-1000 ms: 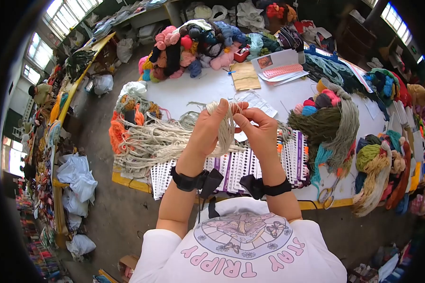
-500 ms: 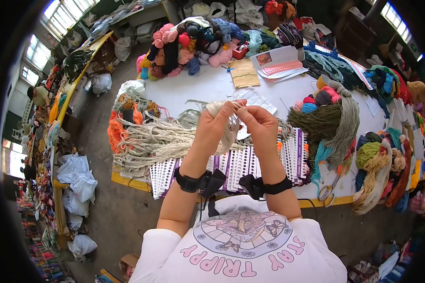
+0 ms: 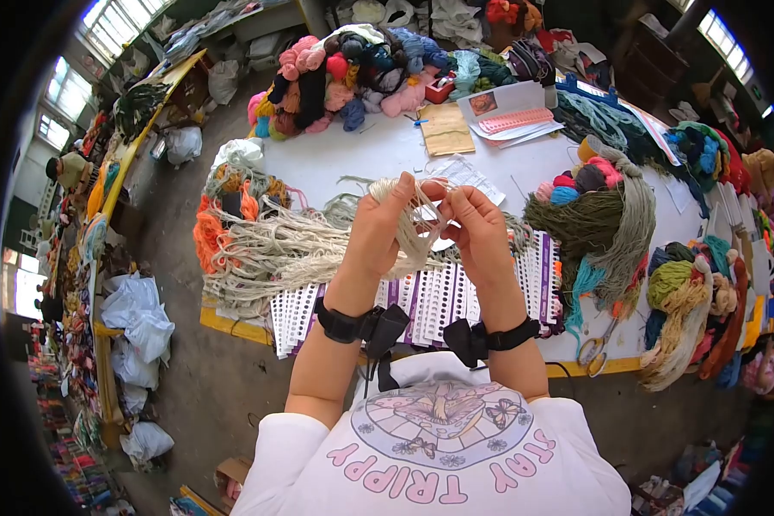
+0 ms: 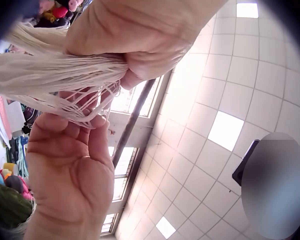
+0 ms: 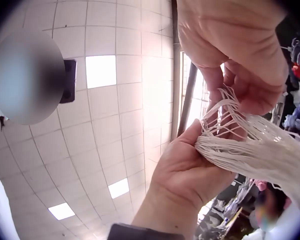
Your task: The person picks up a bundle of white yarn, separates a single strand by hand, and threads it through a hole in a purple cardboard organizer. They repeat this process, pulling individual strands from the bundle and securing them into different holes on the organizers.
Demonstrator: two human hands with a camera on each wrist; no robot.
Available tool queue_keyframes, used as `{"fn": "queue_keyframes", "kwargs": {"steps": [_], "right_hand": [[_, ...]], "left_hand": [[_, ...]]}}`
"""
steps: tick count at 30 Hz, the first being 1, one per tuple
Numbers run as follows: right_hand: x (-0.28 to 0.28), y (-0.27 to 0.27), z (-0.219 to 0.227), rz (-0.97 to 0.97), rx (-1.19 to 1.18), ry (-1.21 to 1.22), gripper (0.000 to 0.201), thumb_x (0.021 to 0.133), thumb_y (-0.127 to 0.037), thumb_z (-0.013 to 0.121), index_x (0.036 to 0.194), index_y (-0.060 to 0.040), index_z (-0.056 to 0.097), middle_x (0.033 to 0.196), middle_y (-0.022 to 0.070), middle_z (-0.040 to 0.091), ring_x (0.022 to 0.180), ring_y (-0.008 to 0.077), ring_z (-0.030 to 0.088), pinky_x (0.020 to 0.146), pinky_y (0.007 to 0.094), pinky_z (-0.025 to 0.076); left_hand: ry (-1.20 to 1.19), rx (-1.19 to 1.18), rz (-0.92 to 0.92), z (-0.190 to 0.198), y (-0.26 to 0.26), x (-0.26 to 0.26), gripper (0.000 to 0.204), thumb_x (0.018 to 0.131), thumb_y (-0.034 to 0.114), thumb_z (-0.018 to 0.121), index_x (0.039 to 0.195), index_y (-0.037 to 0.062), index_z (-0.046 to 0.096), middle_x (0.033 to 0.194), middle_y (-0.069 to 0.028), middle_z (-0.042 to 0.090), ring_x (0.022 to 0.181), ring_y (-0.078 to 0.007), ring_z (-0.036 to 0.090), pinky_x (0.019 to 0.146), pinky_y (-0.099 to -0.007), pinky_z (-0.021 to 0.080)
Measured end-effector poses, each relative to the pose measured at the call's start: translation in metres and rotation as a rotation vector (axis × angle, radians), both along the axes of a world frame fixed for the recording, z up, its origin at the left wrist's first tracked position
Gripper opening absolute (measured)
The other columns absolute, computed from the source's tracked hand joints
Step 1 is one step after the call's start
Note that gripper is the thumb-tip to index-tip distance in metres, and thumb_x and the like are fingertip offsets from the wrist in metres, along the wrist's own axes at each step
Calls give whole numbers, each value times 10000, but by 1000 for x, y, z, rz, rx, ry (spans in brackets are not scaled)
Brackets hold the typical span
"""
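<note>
A skein of cream yarn [image 3: 415, 234] hangs in loops from my left hand [image 3: 375, 232], raised over the table's front part. In the left wrist view the left hand [image 4: 135, 27] grips the yarn bundle [image 4: 45, 75], its thumb across the strands. My right hand [image 3: 482, 239] is just to the right, fingertips drawn together at the skein's looped end. The right wrist view shows the right hand [image 5: 235, 55] pinching a few strands [image 5: 225, 102] pulled out from the bundle. Part of the skein is hidden behind the left hand.
A heap of cream yarn [image 3: 275, 249] lies left of the hands. Punched card strips [image 3: 426, 301] line the table's front below them. Olive yarn [image 3: 576, 222], scissors [image 3: 598, 353], a brown envelope [image 3: 446, 131] and piled coloured skeins [image 3: 353, 82] surround the work.
The right hand's fingers dipped in closer to the skein, then drew slightly apart from the left hand. The loops now hang more spread. The left hand keeps its hold on the yarn.
</note>
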State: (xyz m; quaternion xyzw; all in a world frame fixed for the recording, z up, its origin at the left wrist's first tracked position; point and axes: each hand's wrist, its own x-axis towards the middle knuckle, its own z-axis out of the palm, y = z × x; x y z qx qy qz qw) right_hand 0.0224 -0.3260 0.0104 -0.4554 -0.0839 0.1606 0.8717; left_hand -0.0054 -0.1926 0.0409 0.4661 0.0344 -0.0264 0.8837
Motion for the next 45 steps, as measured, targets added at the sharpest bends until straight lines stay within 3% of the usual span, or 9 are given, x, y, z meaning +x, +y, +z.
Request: {"fn": "queue_keyframes", "kwargs": {"steps": [15, 22, 31, 34, 36, 37, 40, 44, 45], "right_hand": [[-6, -3, 9, -80, -174, -39, 134, 775, -119, 616, 853, -11, 633, 760, 27, 613, 663, 74, 545, 640, 218, 448], [-8, 4, 7, -145, -259, -292, 139, 783, -133, 610, 853, -15, 634, 751, 20, 605, 684, 70, 531, 628, 205, 435], [-4, 4, 0, -62, -165, -64, 131, 779, -166, 618, 819, -43, 631, 731, -13, 568, 617, 50, 463, 534, 173, 371], [2, 6, -7, -412, -452, -491, 73, 775, -144, 610, 786, -72, 614, 852, 4, 559, 686, 55, 474, 536, 181, 373], [10, -7, -10, -456, -508, -463, 61, 787, -141, 573, 752, -93, 586, 974, 25, 534, 753, 70, 483, 538, 206, 391], [13, -19, -5, -304, -59, -86, 114, 819, -160, 504, 781, -81, 576, 967, 48, 541, 801, 107, 497, 548, 236, 416], [39, -92, -37, 68, 858, 238, 165, 854, -175, 417, 817, -41, 506, 766, 22, 516, 705, 91, 478, 464, 203, 370], [55, -231, -94, -195, 641, 516, 176, 805, -106, 455, 644, -71, 392, 575, 5, 341, 469, 101, 287, 375, 219, 244], [61, -279, -116, -330, 475, 455, 176, 786, -86, 455, 627, -81, 378, 535, 4, 310, 439, 101, 264, 366, 221, 234]], "left_hand": [[-46, 60, 51, 1, -5, 0, 167, 815, 161, 571, 858, 3, 601, 866, -68, 604, 736, -120, 570, 578, -243, 494], [-39, 60, 28, -6, 0, 0, 180, 804, 136, 577, 905, -13, 592, 911, -99, 606, 797, -148, 579, 678, -265, 473], [-58, 141, 140, -8, -4, 0, 144, 835, 156, 536, 852, 21, 583, 802, -36, 602, 675, -83, 552, 578, -220, 465], [-52, -109, 59, -11, 4, 1, 170, 860, 172, 486, 890, 23, 561, 720, 9, 560, 608, -67, 512, 634, -238, 458], [-30, -631, -106, -32, 29, 6, 194, 876, 177, 447, 944, 17, 535, 635, 40, 501, 547, -60, 466, 670, -250, 446], [-71, -991, -153, -43, 51, 9, 226, 882, 156, 414, 1045, 7, 464, 545, 49, 353, 473, -67, 357, 670, -249, 421], [-163, -875, 152, -82, 133, 5, 279, 836, 59, 428, 1108, -2, 417, 529, 40, 282, 451, -73, 265, 514, -240, 337], [223, -812, 368, -135, 289, -23, 100, 812, 35, 436, 716, 59, 446, 526, 30, 303, 444, -73, 267, 427, -186, 265], [280, -251, 625, -133, 309, -34, 165, 815, 67, 436, 652, 74, 408, 532, 27, 315, 444, -74, 275, 413, -195, 267]]}}
